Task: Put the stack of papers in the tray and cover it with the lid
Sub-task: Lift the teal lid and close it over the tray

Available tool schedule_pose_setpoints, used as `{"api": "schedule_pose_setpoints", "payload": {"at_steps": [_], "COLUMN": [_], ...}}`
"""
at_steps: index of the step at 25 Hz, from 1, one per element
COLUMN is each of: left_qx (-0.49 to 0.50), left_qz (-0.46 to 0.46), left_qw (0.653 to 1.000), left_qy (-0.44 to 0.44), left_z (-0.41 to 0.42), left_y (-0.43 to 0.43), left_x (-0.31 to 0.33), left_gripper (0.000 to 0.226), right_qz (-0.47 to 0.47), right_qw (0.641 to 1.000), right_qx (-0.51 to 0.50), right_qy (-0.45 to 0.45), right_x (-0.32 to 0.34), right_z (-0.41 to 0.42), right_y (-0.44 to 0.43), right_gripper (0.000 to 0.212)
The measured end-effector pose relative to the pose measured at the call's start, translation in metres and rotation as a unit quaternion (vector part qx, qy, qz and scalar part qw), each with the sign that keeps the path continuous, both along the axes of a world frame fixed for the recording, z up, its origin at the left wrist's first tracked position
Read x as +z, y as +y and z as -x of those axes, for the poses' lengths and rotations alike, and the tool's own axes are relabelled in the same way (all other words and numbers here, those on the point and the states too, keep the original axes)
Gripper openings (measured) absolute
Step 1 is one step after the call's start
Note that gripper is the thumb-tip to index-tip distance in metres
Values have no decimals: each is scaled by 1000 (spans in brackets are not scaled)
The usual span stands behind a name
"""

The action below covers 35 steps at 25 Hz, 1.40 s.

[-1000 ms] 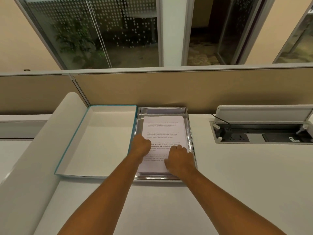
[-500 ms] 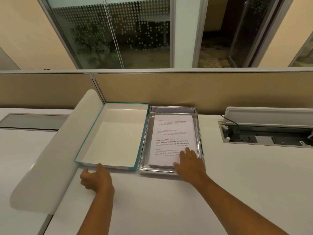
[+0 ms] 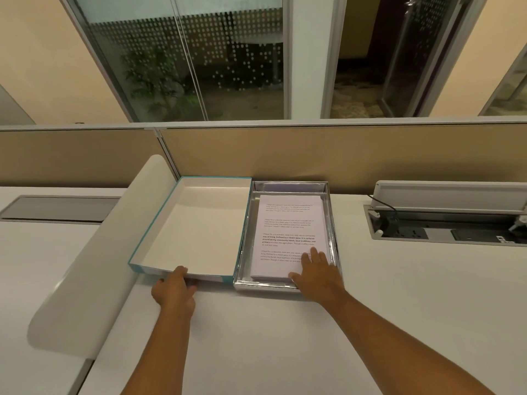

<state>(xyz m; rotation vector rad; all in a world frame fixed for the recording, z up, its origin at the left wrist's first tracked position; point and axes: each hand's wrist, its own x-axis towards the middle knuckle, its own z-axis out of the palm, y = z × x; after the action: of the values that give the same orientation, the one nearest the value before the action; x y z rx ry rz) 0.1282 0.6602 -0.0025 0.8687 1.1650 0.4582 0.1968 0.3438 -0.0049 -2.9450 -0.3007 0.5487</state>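
A stack of printed white papers [image 3: 288, 223] lies inside a shiny silver tray [image 3: 333, 238] against the desk partition. My right hand [image 3: 316, 270] rests flat on the stack's near right corner, fingers spread. Left of the tray lies the lid [image 3: 194, 223], upside down, white inside with a teal outer rim. My left hand [image 3: 174, 289] grips the lid's near edge, thumb over the rim and fingers beneath, and that edge is lifted slightly off the desk.
A white curved divider panel [image 3: 94, 258] runs along the left of the lid. A tan partition wall [image 3: 342, 155] stands right behind the tray and lid. To the right is an open cable box [image 3: 445, 226] with sockets and a raised flap.
My left hand left the papers, moved down and left, then reached up and took hold of the lid's near edge. My right hand slid to the stack's near right corner.
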Motion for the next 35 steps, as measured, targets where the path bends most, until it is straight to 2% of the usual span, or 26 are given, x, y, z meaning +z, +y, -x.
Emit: {"api": "schedule_pose_setpoints", "payload": {"at_steps": [3,7,10,15,17,20,23,25,28,31,33,34,35], "left_qx": [-27,-72,-99,-150,-198,-265,-316,-335,-350,-392,-449,-468,-479], "left_qz": [23,-65,-158,-310,-361,-419,-468,-520,-646,-705,-703,-698,-682], "left_qw": [996,979,965,923,895,852,813,778,674,589,551,541,552], "left_qy": [-86,-179,-183,-174,-171,-167,-142,-109,-77,-45,-33,-39,-42], "left_z": [5,8,6,10,13,16,19,22,22,22,24,25,25], "left_y": [1,-4,-23,-56,-72,-99,-124,-136,-154,-167,-163,-156,-147], "left_x": [4,27,42,52,56,60,58,53,39,31,26,24,24], "left_gripper": [40,54,70,66,66,67,66,70,76,91,94,89,85], "right_qz": [-38,-153,-265,-418,-486,-566,-597,-589,-557,-500,-457,-452,-458], "right_qw": [999,987,961,901,864,809,781,782,793,821,836,832,822], "right_qx": [2,-50,-82,-112,-127,-157,-180,-202,-245,-277,-304,-320,-336], "right_qy": [6,-11,-5,-35,-26,3,25,29,7,8,20,32,47], "right_x": [-3,-3,15,78,108,142,157,158,148,136,120,111,101], "right_z": [-1,4,6,-2,-6,-9,-8,-8,-12,-16,-20,-21,-23], "right_y": [-7,-16,-18,-3,5,10,11,9,2,-8,-18,-23,-28], "right_gripper": [80,82,81,74,70,77,79,78,48,56,52,46,40]}}
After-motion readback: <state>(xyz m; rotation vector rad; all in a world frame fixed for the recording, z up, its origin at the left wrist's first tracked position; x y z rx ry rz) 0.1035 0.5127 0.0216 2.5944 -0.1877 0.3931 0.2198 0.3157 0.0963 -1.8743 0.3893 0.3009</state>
